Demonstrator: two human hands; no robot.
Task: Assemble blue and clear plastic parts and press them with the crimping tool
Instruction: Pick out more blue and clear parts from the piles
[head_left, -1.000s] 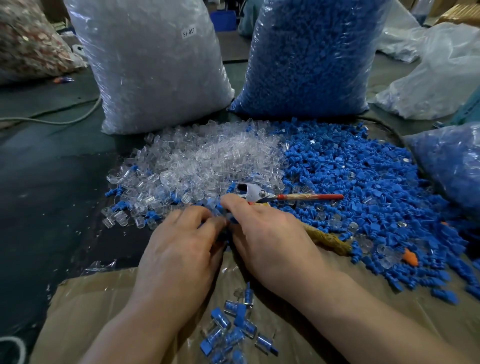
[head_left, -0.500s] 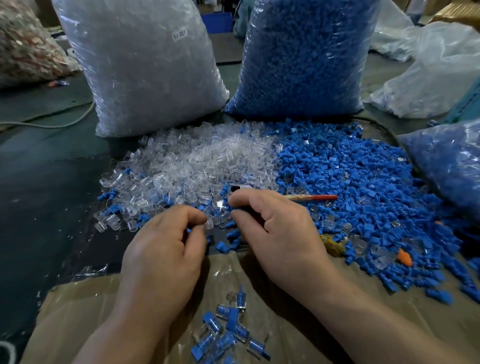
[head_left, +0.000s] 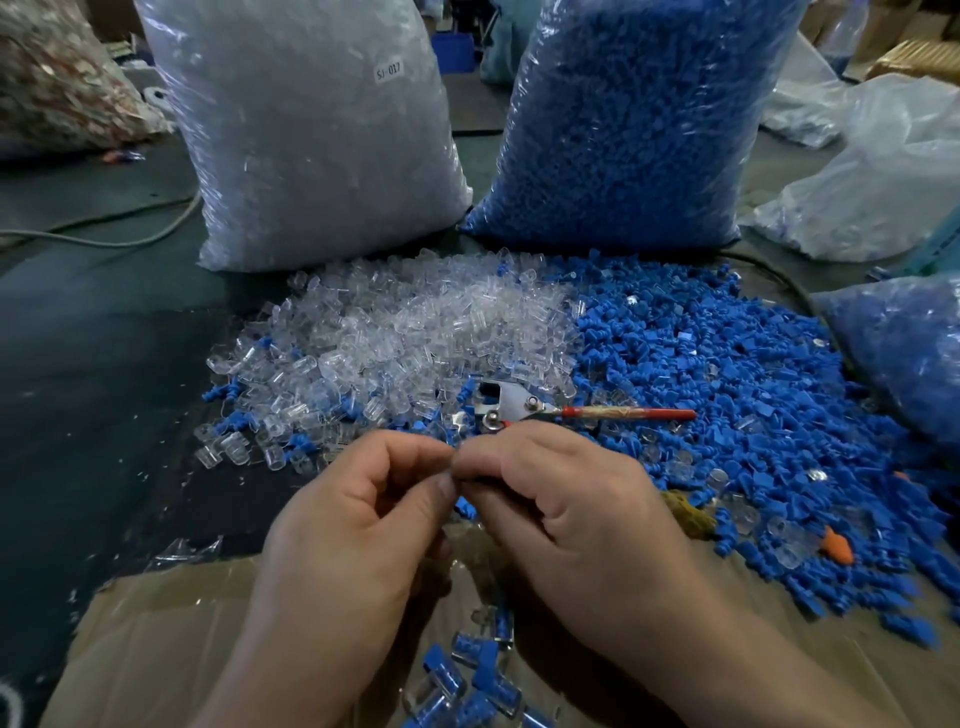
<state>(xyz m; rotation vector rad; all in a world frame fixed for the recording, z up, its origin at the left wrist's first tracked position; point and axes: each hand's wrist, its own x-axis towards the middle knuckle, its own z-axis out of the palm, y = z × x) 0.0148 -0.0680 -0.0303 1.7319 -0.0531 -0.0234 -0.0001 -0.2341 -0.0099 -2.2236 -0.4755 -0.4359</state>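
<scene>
Left hand (head_left: 358, 525) and right hand (head_left: 566, 519) fingertip to fingertip in a tight pinch, whatever's between them hidden, can't tell, crimping tool (head_left: 511, 404) lying just beyond where 2 heaps meet, clear parts (head_left: 415, 322) left, blue parts (head_left: 727, 364) right, assembled pieces (head_left: 467, 680) on cardboard (head_left: 156, 623) beneath the wrists

Loose parts (head_left: 675, 364) ahead, sacks (head_left: 311, 145) behind.

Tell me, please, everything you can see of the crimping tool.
The crimping tool has a shiny metal head with two round rivets and a squarish opening. The head sits where the clear pile meets the blue pile. One thin red handle points right over the blue parts. A second handle seems to pass under the right hand, a yellowish wrapped end showing beyond; whether that hand grips it is unclear.
</scene>
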